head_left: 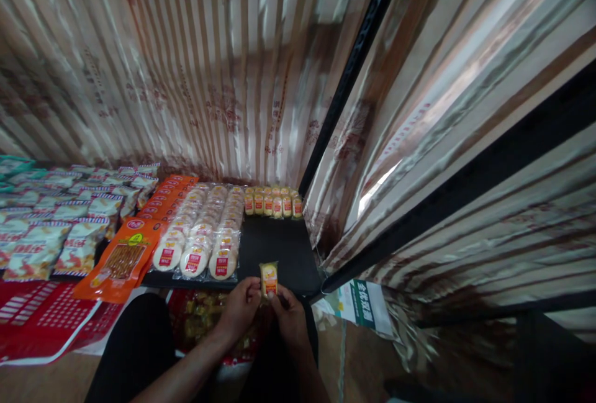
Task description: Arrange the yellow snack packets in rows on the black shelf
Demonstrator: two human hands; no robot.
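Observation:
Both hands hold one small yellow snack packet (269, 279) upright at the front edge of a black shelf (274, 248). My left hand (242, 307) pinches its left side, my right hand (288, 313) its lower right side. At the back of the shelf stands a row of matching small yellow packets (272, 203). To the left of my hands lie rows of round white cakes in clear wrappers (205, 229).
Orange packets (123, 260) and white-and-red snack bags (56, 229) fill the shelf's left part. A bag of yellow packets (200, 322) lies below my hands. A black upright post (347, 80) and striped foil sheeting enclose the right. A red bag (37, 322) lies lower left.

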